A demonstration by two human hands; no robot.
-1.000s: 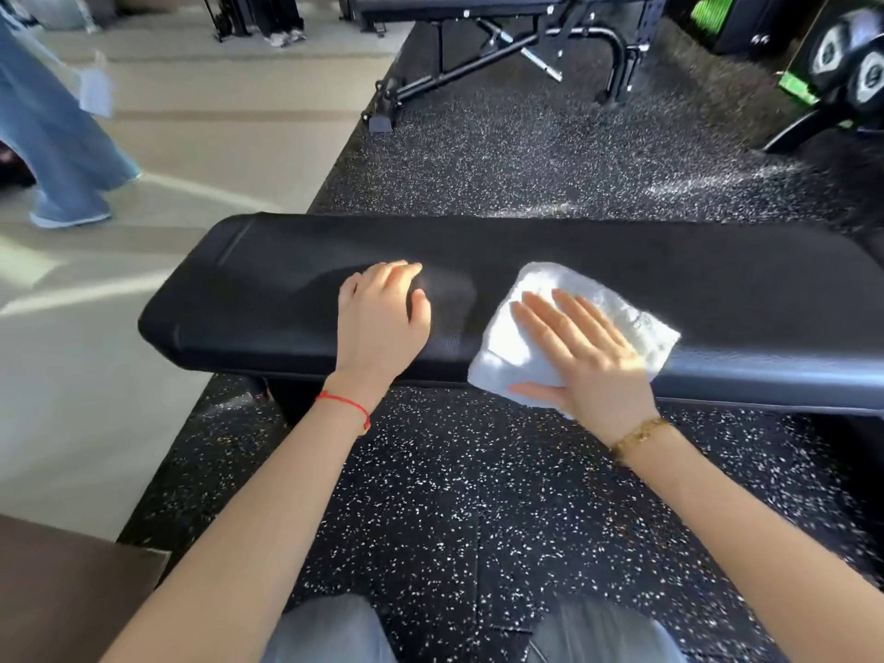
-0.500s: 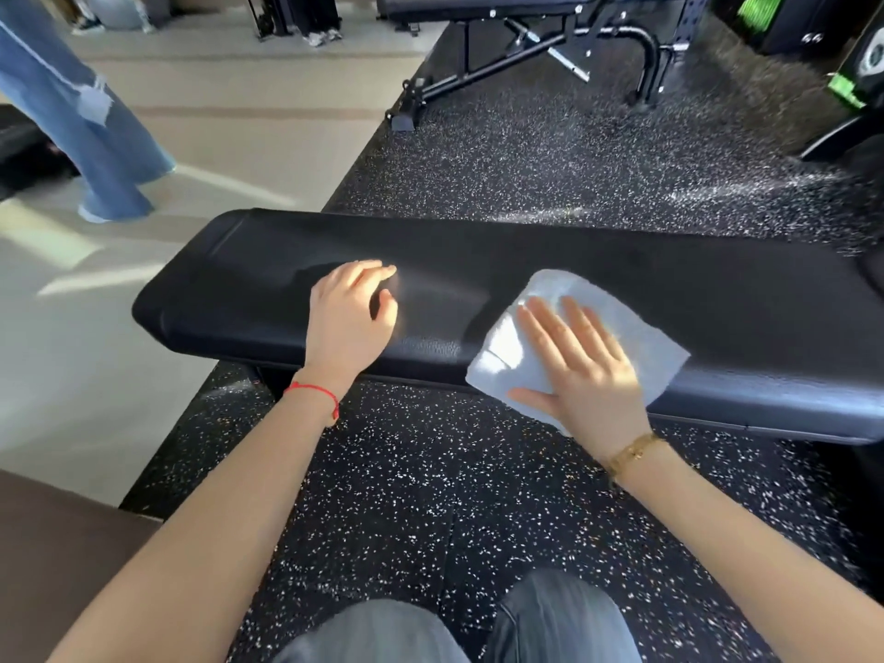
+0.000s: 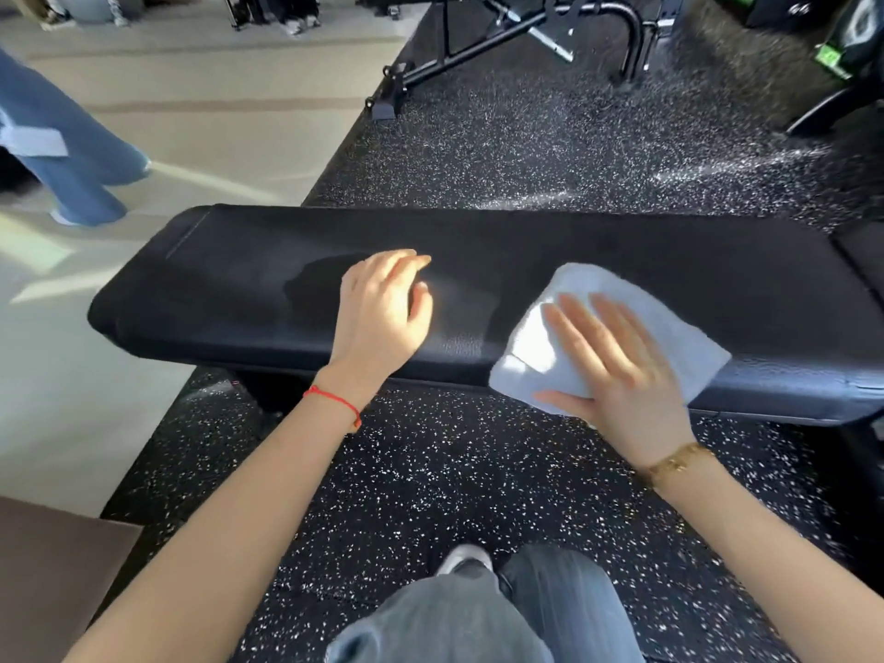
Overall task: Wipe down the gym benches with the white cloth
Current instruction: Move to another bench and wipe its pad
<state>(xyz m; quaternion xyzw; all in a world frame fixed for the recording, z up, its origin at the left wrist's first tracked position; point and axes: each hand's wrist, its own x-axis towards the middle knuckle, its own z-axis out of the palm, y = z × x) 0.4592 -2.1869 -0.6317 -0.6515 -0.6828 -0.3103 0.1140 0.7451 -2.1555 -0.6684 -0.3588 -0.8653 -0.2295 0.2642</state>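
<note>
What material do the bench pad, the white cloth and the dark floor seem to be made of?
Bench pad: probably black vinyl or faux leather, semi-matte, with fine grain and a soft sheen in the sun.
White cloth: looks like terry cotton, with a fuzzy, nubby surface; fibre uncertain.
Floor: likely rubber matting, matte black with white flecks.

We see a black padded desk (image 3: pixel 550 260) lying crosswise over speckled rubber floor (image 3: pixel 430 471). Our right hand (image 3: pixel 617 375) presses flat, fingers (image 3: pixel 574 327) straight, on the white cloth (image 3: pixel 669 323) draped over the desk's near edge. Our left hand (image 3: pixel 378 318) rests on the desk toward its left end, apart from the cloth.
</note>
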